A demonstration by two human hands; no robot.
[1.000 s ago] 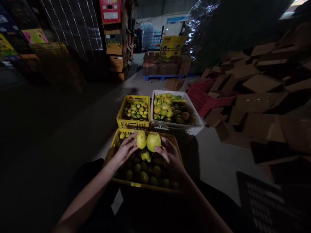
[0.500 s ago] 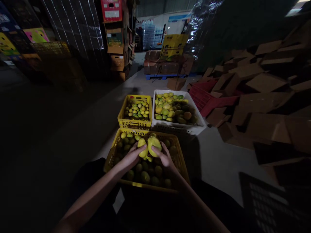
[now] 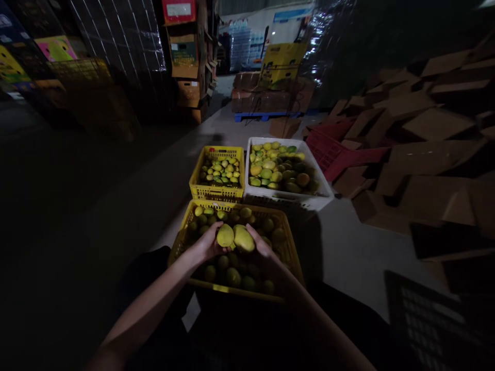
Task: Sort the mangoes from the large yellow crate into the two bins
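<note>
My left hand [image 3: 211, 243] is closed round a yellow-green mango [image 3: 225, 236], its fingers curled beneath the fruit. A second, longer mango [image 3: 244, 239] lies in my right hand [image 3: 261, 244], whose fingers are mostly hidden behind it. The two fruits are side by side, touching or nearly so, above the near yellow crate [image 3: 220, 289]. Several more mangoes [image 3: 233, 277] fill that crate, many of them in shadow.
Behind stand a smaller yellow crate [image 3: 201, 193] and a white crate [image 3: 315, 200], both holding fruit. A red crate [image 3: 328, 154] and heaped cardboard boxes [image 3: 421, 159] lie to the right. Farther back, boxes rest on a blue pallet [image 3: 263, 116].
Both mangoes have been turned in my hands, and my thumbs no longer lie across their fronts. The view has shifted slightly, so the background boxes sit a little higher.
</note>
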